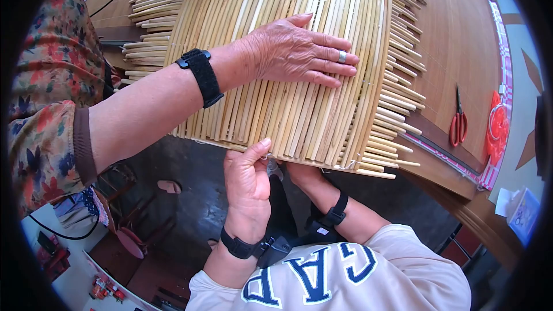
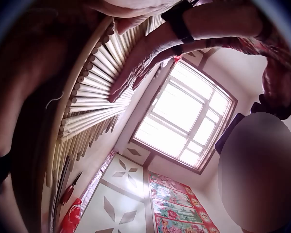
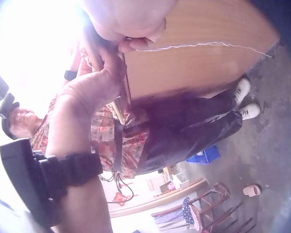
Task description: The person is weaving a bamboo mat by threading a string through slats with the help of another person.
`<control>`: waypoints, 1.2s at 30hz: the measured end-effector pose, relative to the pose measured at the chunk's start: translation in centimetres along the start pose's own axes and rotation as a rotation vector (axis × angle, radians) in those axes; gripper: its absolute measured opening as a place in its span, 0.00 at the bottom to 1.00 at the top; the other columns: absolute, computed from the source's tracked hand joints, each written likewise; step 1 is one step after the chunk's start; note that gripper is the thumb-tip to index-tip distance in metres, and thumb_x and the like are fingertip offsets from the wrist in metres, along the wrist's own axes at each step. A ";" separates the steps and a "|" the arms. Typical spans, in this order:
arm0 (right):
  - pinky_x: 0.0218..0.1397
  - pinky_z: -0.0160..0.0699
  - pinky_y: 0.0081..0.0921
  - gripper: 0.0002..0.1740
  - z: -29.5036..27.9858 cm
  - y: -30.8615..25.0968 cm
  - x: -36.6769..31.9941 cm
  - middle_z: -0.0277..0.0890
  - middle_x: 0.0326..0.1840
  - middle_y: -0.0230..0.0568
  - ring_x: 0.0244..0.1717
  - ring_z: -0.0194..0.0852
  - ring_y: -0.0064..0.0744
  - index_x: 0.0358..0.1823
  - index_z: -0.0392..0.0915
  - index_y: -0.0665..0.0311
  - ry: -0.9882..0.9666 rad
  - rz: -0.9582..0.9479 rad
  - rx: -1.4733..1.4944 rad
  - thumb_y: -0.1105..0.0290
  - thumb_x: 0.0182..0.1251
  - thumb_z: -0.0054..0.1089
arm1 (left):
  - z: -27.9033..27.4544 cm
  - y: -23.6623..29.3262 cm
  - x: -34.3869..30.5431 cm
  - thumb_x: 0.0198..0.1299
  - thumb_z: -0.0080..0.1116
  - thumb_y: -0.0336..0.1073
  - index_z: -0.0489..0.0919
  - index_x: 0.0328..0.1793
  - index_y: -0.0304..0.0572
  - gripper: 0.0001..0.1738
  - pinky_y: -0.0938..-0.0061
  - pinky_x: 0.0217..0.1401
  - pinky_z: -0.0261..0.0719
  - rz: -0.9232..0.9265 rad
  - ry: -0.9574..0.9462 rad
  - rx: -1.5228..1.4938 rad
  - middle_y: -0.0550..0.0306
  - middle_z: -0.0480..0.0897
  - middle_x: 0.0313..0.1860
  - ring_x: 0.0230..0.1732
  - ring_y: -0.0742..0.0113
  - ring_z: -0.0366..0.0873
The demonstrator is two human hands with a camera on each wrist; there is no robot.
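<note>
A mat of pale wooden sticks (image 1: 276,109), joined with thread, lies over the table edge. My left hand (image 1: 247,175) grips its near edge, thumb on top. My right hand (image 1: 303,174) is beneath the same edge, its fingers hidden in the head view. From the right wrist, my right hand (image 3: 131,19) shows pinching a white thread (image 3: 208,44) that trails down toward the floor; my left hand (image 3: 94,85) is close beside it on the mat's edge. Another person's hand (image 1: 311,52), wearing a ring, rests flat on top of the sticks.
Red-handled scissors (image 1: 459,121) and a red plastic bag (image 1: 496,129) lie on the wooden table (image 1: 449,40) to the right. A blue-and-white box (image 1: 524,210) is farther right. The other person (image 1: 52,92) stands at the left. A slipper (image 1: 169,186) lies on the floor.
</note>
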State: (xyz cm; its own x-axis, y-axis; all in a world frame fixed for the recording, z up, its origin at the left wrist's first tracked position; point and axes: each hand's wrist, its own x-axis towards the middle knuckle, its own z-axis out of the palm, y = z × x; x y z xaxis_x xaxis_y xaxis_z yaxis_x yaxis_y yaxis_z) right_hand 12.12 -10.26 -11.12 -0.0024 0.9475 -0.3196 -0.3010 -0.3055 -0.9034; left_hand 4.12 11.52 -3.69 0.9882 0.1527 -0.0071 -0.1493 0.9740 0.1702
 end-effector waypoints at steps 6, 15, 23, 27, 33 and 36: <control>0.26 0.69 0.19 0.03 -0.9 1.8 0.0 0.70 0.31 0.32 0.29 0.68 0.22 0.39 0.70 0.61 0.093 -0.048 -0.025 0.72 0.65 0.52 | 0.2 0.0 0.0 0.64 0.14 0.61 0.42 0.72 0.32 0.42 0.62 0.76 0.29 0.003 0.029 0.034 0.46 0.42 0.74 0.75 0.53 0.35; 0.33 0.73 0.22 0.06 -1.6 1.7 -0.2 0.71 0.35 0.33 0.37 0.70 0.23 0.41 0.71 0.62 0.061 -0.198 -0.540 0.73 0.64 0.52 | 0.0 -0.1 -0.1 0.64 0.17 0.60 0.44 0.71 0.29 0.41 0.59 0.76 0.30 0.017 0.008 -0.012 0.43 0.44 0.73 0.74 0.51 0.36; 0.39 0.71 0.24 0.12 -2.5 3.5 -0.3 0.71 0.41 0.34 0.41 0.69 0.28 0.46 0.69 0.63 0.052 -0.052 -0.203 0.70 0.63 0.55 | -0.3 0.0 -0.1 0.64 0.14 0.61 0.42 0.72 0.32 0.42 0.63 0.76 0.30 -0.001 -0.069 -0.027 0.46 0.42 0.74 0.75 0.54 0.35; 0.47 0.66 0.27 0.15 -2.4 3.3 -0.1 0.69 0.46 0.37 0.47 0.66 0.32 0.50 0.68 0.63 0.000 -0.013 -0.226 0.70 0.63 0.54 | 0.0 0.0 -0.2 0.64 0.14 0.61 0.43 0.72 0.32 0.42 0.63 0.76 0.30 0.003 -0.034 -0.025 0.46 0.42 0.74 0.75 0.54 0.35; 0.59 0.59 0.32 0.19 -2.7 3.3 -0.1 0.65 0.55 0.42 0.57 0.60 0.38 0.56 0.66 0.63 -0.063 0.022 -0.308 0.68 0.64 0.53 | -0.6 0.1 0.0 0.64 0.13 0.61 0.43 0.72 0.32 0.42 0.64 0.76 0.31 -0.006 -0.094 -0.038 0.46 0.42 0.74 0.75 0.55 0.35; 0.64 0.55 0.34 0.22 -2.8 3.4 -0.1 0.64 0.59 0.45 0.61 0.58 0.41 0.59 0.65 0.63 -0.080 0.035 -0.326 0.68 0.64 0.53 | -0.4 0.0 -0.2 0.64 0.13 0.61 0.43 0.71 0.32 0.42 0.64 0.76 0.31 -0.007 -0.107 -0.045 0.47 0.42 0.74 0.75 0.56 0.35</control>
State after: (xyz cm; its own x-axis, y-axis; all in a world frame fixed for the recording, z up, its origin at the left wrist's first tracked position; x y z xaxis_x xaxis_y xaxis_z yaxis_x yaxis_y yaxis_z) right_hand 13.75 -11.68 -14.94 -0.0857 0.9364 -0.3404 0.0212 -0.3399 -0.9402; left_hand 3.91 11.59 -4.06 0.9868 0.1294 0.0970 -0.1412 0.9819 0.1260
